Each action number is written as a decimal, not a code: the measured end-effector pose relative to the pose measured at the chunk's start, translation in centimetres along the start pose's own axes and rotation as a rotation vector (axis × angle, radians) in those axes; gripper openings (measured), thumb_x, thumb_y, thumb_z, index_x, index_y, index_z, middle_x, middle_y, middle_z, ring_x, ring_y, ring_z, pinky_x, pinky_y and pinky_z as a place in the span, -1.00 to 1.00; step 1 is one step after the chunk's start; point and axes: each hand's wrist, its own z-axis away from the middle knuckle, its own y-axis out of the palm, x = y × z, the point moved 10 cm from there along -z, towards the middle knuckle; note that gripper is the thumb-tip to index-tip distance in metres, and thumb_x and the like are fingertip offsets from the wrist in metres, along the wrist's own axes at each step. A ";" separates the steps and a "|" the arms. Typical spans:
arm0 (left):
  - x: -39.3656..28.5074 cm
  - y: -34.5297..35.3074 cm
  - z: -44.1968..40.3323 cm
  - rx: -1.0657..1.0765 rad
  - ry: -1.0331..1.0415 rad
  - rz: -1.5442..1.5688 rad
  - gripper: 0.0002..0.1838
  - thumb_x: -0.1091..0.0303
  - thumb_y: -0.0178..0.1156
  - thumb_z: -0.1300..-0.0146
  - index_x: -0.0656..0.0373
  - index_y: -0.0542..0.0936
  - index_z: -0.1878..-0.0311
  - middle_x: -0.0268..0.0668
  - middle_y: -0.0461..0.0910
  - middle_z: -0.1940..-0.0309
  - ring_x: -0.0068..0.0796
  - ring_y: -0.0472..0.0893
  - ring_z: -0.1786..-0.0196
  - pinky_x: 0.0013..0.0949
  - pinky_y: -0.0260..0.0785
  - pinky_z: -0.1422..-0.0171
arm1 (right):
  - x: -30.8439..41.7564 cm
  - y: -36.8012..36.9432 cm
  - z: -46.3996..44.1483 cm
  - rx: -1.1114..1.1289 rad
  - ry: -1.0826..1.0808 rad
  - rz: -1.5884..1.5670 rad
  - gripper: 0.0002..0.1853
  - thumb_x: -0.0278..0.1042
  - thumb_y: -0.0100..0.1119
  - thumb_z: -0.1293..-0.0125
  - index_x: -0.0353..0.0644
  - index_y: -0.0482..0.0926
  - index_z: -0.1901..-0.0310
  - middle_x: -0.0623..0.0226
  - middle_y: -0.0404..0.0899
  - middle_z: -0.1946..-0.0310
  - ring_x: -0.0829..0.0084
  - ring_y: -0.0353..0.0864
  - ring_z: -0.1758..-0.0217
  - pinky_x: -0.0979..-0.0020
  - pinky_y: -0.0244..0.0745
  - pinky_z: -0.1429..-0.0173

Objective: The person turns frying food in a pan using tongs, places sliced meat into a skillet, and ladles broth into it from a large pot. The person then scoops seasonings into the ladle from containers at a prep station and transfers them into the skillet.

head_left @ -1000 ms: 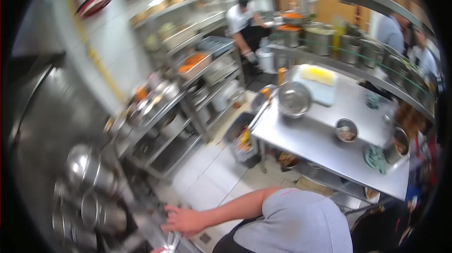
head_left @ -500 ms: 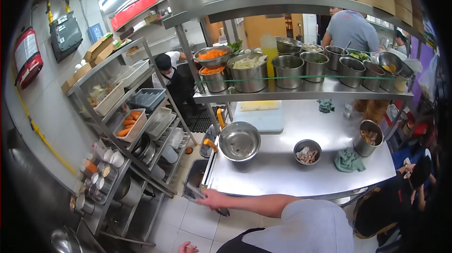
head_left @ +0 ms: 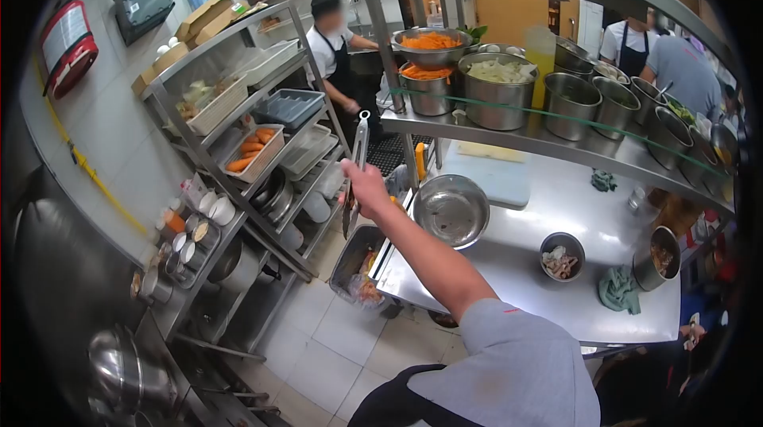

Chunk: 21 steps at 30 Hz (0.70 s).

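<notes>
My right hand is closed round a pair of metal tongs, held nearly upright with the ring end on top and the dark tips pointing down. It reaches out between the shelf rack and the worktable, above a grey bin with food scraps and plastic in it. Nearest to my forearm on the table stands a wide steel bowl, with little but wet residue inside. My left hand is out of view.
On the steel table are a small bowl of meat pieces, a green cloth and a white cutting board. Pots of cut vegetables line the overshelf. A co-worker stands beyond the rack.
My right hand has lifted the tongs and turned them upright. My left hand has left the view. The view has swung left, and the bent co-worker now stands straighter.
</notes>
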 end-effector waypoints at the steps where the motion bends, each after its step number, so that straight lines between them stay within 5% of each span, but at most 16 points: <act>1: 0.2 0.0 -0.2 -0.001 -0.007 0.001 -0.68 0.21 0.08 -0.46 0.19 0.56 -0.12 -0.05 0.62 0.01 -0.12 0.60 -0.02 -0.12 0.50 -0.08 | -0.3 0.1 -0.7 0.007 0.006 0.002 -0.65 -0.04 0.27 -0.39 -0.17 0.47 0.29 0.40 0.41 0.51 0.42 0.53 0.69 0.37 0.51 0.61; 11: 4.8 -0.9 0.4 -0.043 -0.075 0.026 -0.69 0.15 0.03 -0.45 0.16 0.62 0.02 0.00 0.62 -0.01 0.02 0.60 -0.05 0.00 0.48 -0.14 | -3.0 -3.5 -5.9 -0.213 -0.074 -0.145 -0.68 -0.13 0.25 -0.38 -0.27 0.52 0.26 0.34 0.49 0.48 0.46 0.52 0.62 0.39 0.51 0.61; 12: 5.8 -1.0 0.8 -0.057 -0.084 0.036 -0.69 0.14 0.02 -0.45 0.15 0.63 0.04 0.01 0.62 -0.01 0.04 0.59 -0.05 0.02 0.47 -0.14 | -4.7 -4.3 -6.4 -0.209 -0.136 -0.009 -0.63 -0.10 0.26 -0.39 -0.32 0.50 0.20 0.34 0.48 0.49 0.48 0.53 0.62 0.42 0.45 0.66; 13: 7.2 -0.9 1.4 -0.071 -0.097 0.048 -0.68 0.14 0.02 -0.45 0.15 0.63 0.05 0.01 0.62 -0.01 0.05 0.59 -0.06 0.03 0.47 -0.15 | -6.3 -5.2 -5.9 -0.186 -0.071 0.243 -0.52 -0.02 0.30 -0.37 -0.39 0.48 0.12 0.21 0.53 0.48 0.37 0.64 0.45 0.23 0.57 0.45; 16: 13.7 1.0 4.4 -0.118 -0.092 0.003 -0.67 0.12 0.01 -0.45 0.14 0.65 0.09 0.03 0.63 -0.01 0.10 0.59 -0.07 0.07 0.46 -0.17 | -3.8 -7.9 -4.3 -0.445 -0.510 1.078 -0.64 -0.21 0.29 -0.19 -0.33 0.60 0.10 0.03 0.66 0.29 -0.05 0.64 0.16 -0.02 0.49 0.02; 19: 18.1 5.6 8.1 -0.204 0.035 -0.221 -0.65 0.10 -0.01 -0.45 0.13 0.67 0.14 0.04 0.63 -0.02 0.14 0.59 -0.08 0.10 0.46 -0.19 | -3.8 -7.4 1.8 -0.322 -1.299 1.592 -0.61 -0.27 0.29 -0.27 -0.40 0.61 -0.03 -0.04 0.47 -0.26 0.01 0.50 -0.27 0.13 0.45 -0.33; 21: 20.2 7.9 8.3 -0.330 -0.042 -0.116 -0.68 0.21 0.01 -0.38 0.21 0.68 0.26 0.09 0.65 0.19 0.09 0.64 0.05 0.08 0.48 -0.11 | -2.4 -0.5 10.4 -0.199 -0.742 0.888 -0.47 -0.18 0.20 -0.46 -0.29 0.44 -0.34 0.00 0.49 -0.26 0.07 0.49 -0.31 0.15 0.46 -0.31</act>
